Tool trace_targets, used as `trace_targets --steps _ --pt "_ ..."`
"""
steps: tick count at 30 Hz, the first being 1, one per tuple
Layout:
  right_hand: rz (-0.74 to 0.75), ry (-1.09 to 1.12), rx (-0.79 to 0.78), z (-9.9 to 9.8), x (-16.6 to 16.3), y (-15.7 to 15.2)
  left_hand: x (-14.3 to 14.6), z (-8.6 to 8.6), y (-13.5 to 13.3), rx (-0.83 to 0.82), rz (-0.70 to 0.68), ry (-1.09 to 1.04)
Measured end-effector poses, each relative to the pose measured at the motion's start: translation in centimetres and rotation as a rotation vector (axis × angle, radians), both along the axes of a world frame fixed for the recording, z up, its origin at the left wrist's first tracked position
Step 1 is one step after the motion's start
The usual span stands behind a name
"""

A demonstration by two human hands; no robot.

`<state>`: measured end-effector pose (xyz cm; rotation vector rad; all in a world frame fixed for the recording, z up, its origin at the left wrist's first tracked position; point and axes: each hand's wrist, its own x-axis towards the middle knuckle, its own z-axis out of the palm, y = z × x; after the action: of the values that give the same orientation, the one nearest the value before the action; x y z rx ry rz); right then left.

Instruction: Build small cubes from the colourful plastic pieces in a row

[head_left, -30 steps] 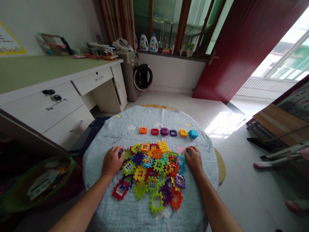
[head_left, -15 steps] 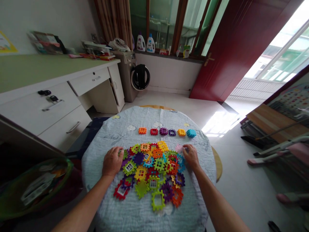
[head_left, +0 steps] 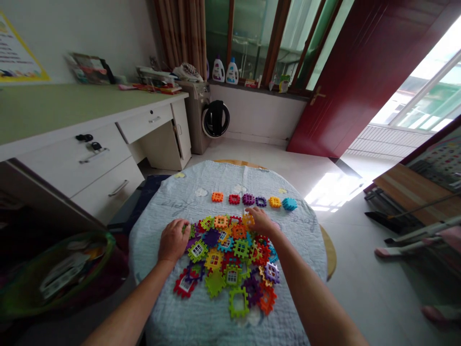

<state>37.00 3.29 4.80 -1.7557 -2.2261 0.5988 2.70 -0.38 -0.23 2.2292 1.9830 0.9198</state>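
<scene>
A pile of colourful interlocking plastic tiles (head_left: 214,260), many with window-like cutouts, lies on a cloth-covered round table (head_left: 194,317). At the pile's far edge my right hand (head_left: 262,220) has its fingers bent down onto a yellow window tile (head_left: 248,220), partly covering it. At the left edge my left hand (head_left: 174,239) rests with curled fingers against a green tile (head_left: 188,231), its fingertips partly hidden. A purple tile with a white window (head_left: 272,272) lies at the pile's right side.
Beyond the pile a row runs from an orange block (head_left: 217,197) through red, purple and yellow ones to a blue stack (head_left: 289,204). A green-rimmed bin (head_left: 111,239) stands at the left, near a white desk (head_left: 104,180). A red door (head_left: 334,62) stands behind.
My right hand has moved left from the pile's right edge to the yellow tile. A white-windowed purple tile now shows at the right side. My left hand has stayed at the left edge.
</scene>
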Motion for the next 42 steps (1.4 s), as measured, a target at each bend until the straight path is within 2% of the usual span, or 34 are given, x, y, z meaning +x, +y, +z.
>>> trace_targets --steps 7,11,13,17,21,25,28,34,42 --pt "-0.055 0.078 0.093 1.1 2.4 -1.4 0.2 0.4 -0.1 -0.004 0.001 -0.009" --pt "-0.163 0.103 0.301 0.8 4.1 -3.0 0.2 0.4 -0.2 0.000 0.011 -0.009" --pt "-0.179 0.081 0.352 0.5 5.1 -4.2 0.2 0.4 -0.2 0.005 0.012 -0.008" --pt "-0.145 0.074 0.223 0.4 7.2 -6.2 0.1 0.2 -0.1 0.012 -0.002 0.006" --pt "-0.237 0.099 0.211 0.9 8.5 -6.4 -0.1 -0.1 0.0 0.023 -0.008 0.023" --pt "-0.214 0.108 0.240 0.7 8.1 -5.0 -0.1 -0.2 0.1 0.026 0.000 0.033" --pt "-0.175 0.102 0.176 -0.1 7.4 -4.1 -0.1 -0.1 0.1 0.025 -0.012 0.032" --pt "-0.274 0.057 0.107 -1.7 6.2 -3.5 -0.1 0.0 0.0 0.018 -0.012 0.022" --pt "-0.417 0.010 0.168 -2.9 6.7 -3.4 -0.1 -0.1 0.0 0.016 0.003 0.028"
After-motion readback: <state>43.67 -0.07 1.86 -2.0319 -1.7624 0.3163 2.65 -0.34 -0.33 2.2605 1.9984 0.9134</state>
